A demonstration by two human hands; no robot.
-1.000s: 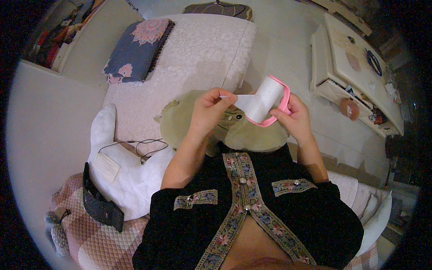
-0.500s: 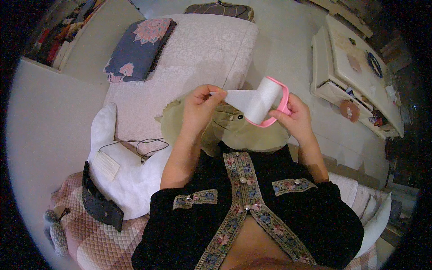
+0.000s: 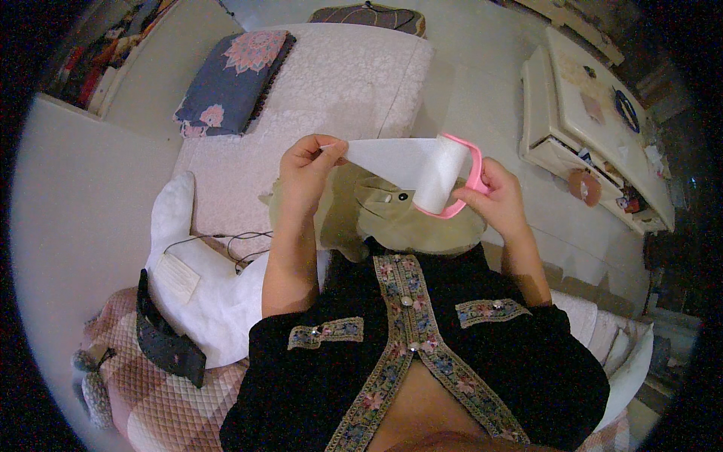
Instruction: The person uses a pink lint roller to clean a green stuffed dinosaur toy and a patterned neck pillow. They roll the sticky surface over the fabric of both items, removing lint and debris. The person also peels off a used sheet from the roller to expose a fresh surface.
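Lint roller: a white roll [image 3: 440, 175] in a pink frame handle [image 3: 475, 178] was held in front of the chest, between the two hands, right of centre.
Long axis: the roll stood steeply slanted, its upper end leaning right; the handle's bar ran down its right side.
Right hand: this hand [image 3: 495, 196], the nearer to the roll, grasped the handle just beside it.
Left hand: this hand [image 3: 305, 172], farther off, pinched the narrow end of a white sheet [image 3: 388, 160] between thumb and fingers.
Sheet: it stretched leftward from the roll, joined to it, upper edge almost level, lower edge sloping down to the roll.
Below: an olive-green fabric item [image 3: 422, 226] with a dark round spot lay beneath the sheet and roll.
Room around: a cream patterned cover [image 3: 354, 83] spread beyond the left hand; pale floor [image 3: 489, 90] lay between the roll and a white cabinet [image 3: 544, 139].
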